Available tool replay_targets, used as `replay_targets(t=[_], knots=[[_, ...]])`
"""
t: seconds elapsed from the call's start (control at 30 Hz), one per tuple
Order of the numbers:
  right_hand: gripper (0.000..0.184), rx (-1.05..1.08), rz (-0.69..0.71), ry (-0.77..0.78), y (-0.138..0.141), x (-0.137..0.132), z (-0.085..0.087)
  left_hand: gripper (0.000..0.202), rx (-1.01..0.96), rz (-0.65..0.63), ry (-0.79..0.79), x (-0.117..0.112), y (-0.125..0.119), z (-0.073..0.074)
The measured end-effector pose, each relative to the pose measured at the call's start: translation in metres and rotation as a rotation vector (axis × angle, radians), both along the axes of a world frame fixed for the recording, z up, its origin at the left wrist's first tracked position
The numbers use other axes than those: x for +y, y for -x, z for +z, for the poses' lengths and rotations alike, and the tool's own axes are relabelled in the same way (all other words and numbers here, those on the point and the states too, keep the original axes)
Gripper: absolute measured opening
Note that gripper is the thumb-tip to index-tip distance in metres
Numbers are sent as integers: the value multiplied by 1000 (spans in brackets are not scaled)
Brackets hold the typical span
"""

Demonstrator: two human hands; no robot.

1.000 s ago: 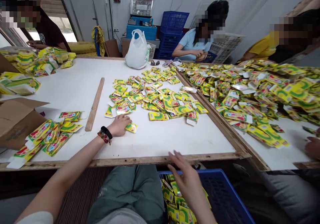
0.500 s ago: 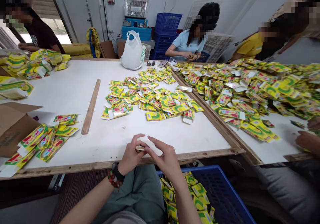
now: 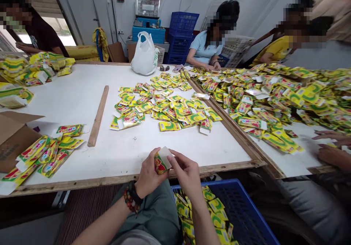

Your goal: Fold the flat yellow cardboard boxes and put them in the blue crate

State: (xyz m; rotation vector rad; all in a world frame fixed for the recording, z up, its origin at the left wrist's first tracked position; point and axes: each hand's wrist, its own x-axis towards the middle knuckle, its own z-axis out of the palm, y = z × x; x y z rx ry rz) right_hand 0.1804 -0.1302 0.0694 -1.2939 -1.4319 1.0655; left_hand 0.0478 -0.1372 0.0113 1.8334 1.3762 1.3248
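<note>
Over the near table edge, my left hand is closed round a small printed carton, yellow, green and red, with a white end flap standing up. My right hand pinches that white flap between thumb and fingers from the right side. The carton is tilted, and its lower part is hidden by my fingers. Beyond my hands lies a loose heap of similar small cartons on the white table. Below my right forearm, a blue plastic basket holds many more cartons.
A wooden strip lies left of the heap; a wooden divider runs along its right. Cartons and an open cardboard box are at the left. A white plastic bag stands behind. Several co-workers sit around; one's hand is at far right.
The carton has turned up into view between my hands, showing its printed face and white flap. My right hand has closed onto the flap. The co-worker in light blue has lowered their hands.
</note>
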Motion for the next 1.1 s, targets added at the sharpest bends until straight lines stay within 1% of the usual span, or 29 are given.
replay_targets(t=[0.07,0.1,0.13,0.2,0.23,0.27,0.3,0.37,0.43,0.47,0.53,0.6,0.67,0.73,0.8,0.93,1.03,1.1], knots=[[46,132,40,105,2,-1,-7,58,-5,59,-33,-2,-4,-5],[49,144,22,125,3,-2,-11,52,-11,82,-57,-2,-6,-8],[50,115,-21,122,5,-4,-14,46,-15,96,-84,-3,-8,-10],[51,-28,-124,64,9,-10,-19,36,-12,97,-122,-4,-10,-13],[49,-108,-142,10,11,-13,-20,36,-13,89,-133,-5,-10,-14],[46,-173,-124,-53,13,-16,-19,40,-23,77,-141,-6,-9,-14],[42,-214,-79,-119,15,-19,-18,46,-42,62,-130,-7,-8,-14],[35,-235,-2,-233,17,-22,-15,53,-86,9,-51,-7,-5,-11],[31,-241,-33,-277,19,-23,-13,50,-107,-48,58,-7,-3,-7],[31,-250,-77,-264,20,-23,-13,46,-107,-62,104,-6,-3,-5],[31,-250,-138,-199,22,-21,-13,44,-113,-52,140,-4,-3,-3],[32,-219,-132,-132,24,-19,-14,46,-130,-32,153,-3,-4,-2],[31,-181,-114,-122,26,-16,-15,48,-144,-26,160,-2,-6,-2],[29,-166,-91,-178,28,-16,-14,45,-151,-22,164,-3,-7,-2],[27,-178,-50,-277,29,-16,-14,39,-151,-11,151,-4,-6,-3],[28,-304,52,-478,31,-16,-19,30,-140,25,124,-5,-4,-4],[41,-439,54,-631,30,-15,-29,23,-128,2,125,-4,-2,-6],[55,-507,59,-659,26,-14,-34,25,-101,-27,151,-3,-2,-7]])
